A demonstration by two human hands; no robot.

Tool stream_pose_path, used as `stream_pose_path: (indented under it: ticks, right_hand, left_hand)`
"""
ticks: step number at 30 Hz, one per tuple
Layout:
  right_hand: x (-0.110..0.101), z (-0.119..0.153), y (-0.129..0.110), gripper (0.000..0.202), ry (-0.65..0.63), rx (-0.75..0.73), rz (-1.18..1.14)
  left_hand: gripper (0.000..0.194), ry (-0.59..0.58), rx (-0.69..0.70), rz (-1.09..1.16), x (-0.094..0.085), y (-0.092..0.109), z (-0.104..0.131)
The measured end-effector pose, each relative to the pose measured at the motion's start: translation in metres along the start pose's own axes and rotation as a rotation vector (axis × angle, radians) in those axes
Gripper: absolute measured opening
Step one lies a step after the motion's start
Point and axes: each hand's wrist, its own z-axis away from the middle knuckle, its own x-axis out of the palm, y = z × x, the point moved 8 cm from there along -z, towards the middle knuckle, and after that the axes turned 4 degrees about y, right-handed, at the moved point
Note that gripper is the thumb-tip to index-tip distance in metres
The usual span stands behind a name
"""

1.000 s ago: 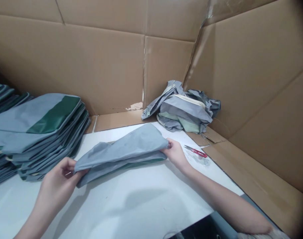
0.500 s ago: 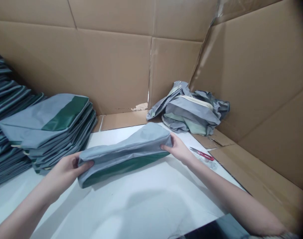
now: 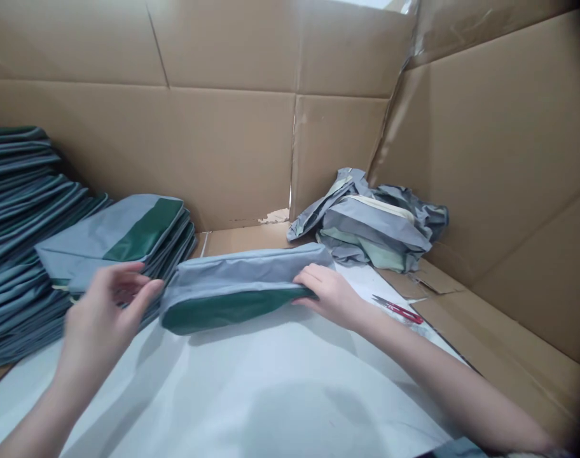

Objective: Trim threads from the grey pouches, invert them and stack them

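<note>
A grey fabric bag (image 3: 247, 270) with a green panel lies across the white tabletop in front of me, its long side facing me. My right hand (image 3: 325, 292) grips its right end, thumb below and fingers over the green edge. Just off the bag's left end is my left hand (image 3: 121, 299), raised, with thumb and fingers curved apart and nothing between them. Behind the left hand sits a pile of similar folded grey and green bags (image 3: 128, 232).
A taller stack of bags (image 3: 23, 254) rises at the far left. Crumpled grey cloth pieces (image 3: 376, 222) lie in the back right corner. Red-handled thread snips (image 3: 399, 308) rest right of my right hand. Cardboard walls (image 3: 223, 146) enclose the back and right of the table (image 3: 252, 381).
My left hand has let go of the bag's left end and moved up and left. The right hand has shifted its grip onto the lower green edge. The view has tilted up slightly.
</note>
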Motion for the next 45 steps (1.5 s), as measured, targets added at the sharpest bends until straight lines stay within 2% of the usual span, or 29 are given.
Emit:
stream_pose_path:
  ticks: [1,2,4,5,8,11,13,16,19,22,24,29,32,35,40,42,45]
  right_hand:
    - [-0.003,-0.003,-0.002,0.016,0.008,-0.009,-0.004]
    - [-0.006,-0.005,-0.003,0.016,0.016,-0.011,-0.012]
    - [-0.010,-0.007,-0.007,0.017,0.009,-0.020,-0.032]
    - [-0.011,-0.007,-0.008,0.017,0.003,-0.021,-0.043]
    - [-0.011,-0.003,-0.007,0.017,-0.044,-0.013,-0.086]
    - [-0.010,0.001,-0.007,0.017,-0.106,-0.041,-0.035]
    - [-0.009,0.001,-0.009,0.018,-0.141,-0.044,0.093]
    - [-0.004,-0.005,-0.018,0.022,-0.170,-0.047,0.268]
    - [0.007,-0.013,-0.041,0.020,-0.178,-0.150,0.278]
    - [0.012,-0.017,-0.063,0.013,-0.179,-0.250,0.220]
    - [0.006,-0.017,-0.073,0.017,-0.131,-0.303,0.198]
    - [-0.020,0.002,-0.072,0.033,0.000,-0.356,0.248]
    - [-0.028,0.018,-0.058,0.037,0.008,-0.284,0.251]
    - [-0.034,0.028,-0.046,0.040,0.030,-0.205,0.236]
    - [-0.046,0.023,-0.037,0.048,0.016,-0.113,0.075]
    - [-0.052,0.017,-0.033,0.045,0.034,-0.064,-0.001]
    - [-0.055,0.010,-0.028,0.025,0.041,-0.021,-0.036]
  left_hand:
    - [0.044,0.136,0.163,-0.100,-0.011,0.019,0.006]
    - [0.045,0.162,0.361,-0.161,-0.010,0.041,0.014]
    - [0.048,0.099,0.718,-0.241,0.007,0.073,0.034]
    - [0.044,0.056,0.833,-0.273,0.017,0.082,0.042]
    - [0.019,-0.007,0.949,-0.323,0.039,0.085,0.048]
    - [0.017,-0.009,1.016,-0.293,0.043,0.084,0.050]
    - [0.017,0.004,1.062,-0.287,0.042,0.088,0.053]
    - [0.014,0.028,1.053,-0.362,0.042,0.103,0.056]
    - [0.012,0.056,1.027,-0.424,0.048,0.124,0.062]
    - [0.006,0.049,1.121,-0.386,0.054,0.141,0.076]
    - [0.009,0.040,1.194,-0.337,0.052,0.143,0.083]
    - [0.018,0.060,1.211,-0.246,0.026,0.118,0.086]
    - [0.026,0.005,1.124,-0.212,0.015,0.095,0.084]
    - [0.026,-0.029,1.055,-0.217,0.011,0.078,0.085]
    - [0.027,-0.049,0.999,-0.202,0.002,0.073,0.075]
    - [0.031,-0.112,0.912,-0.133,-0.001,0.075,0.061]
    - [0.025,-0.272,0.723,-0.051,0.005,0.075,0.038]
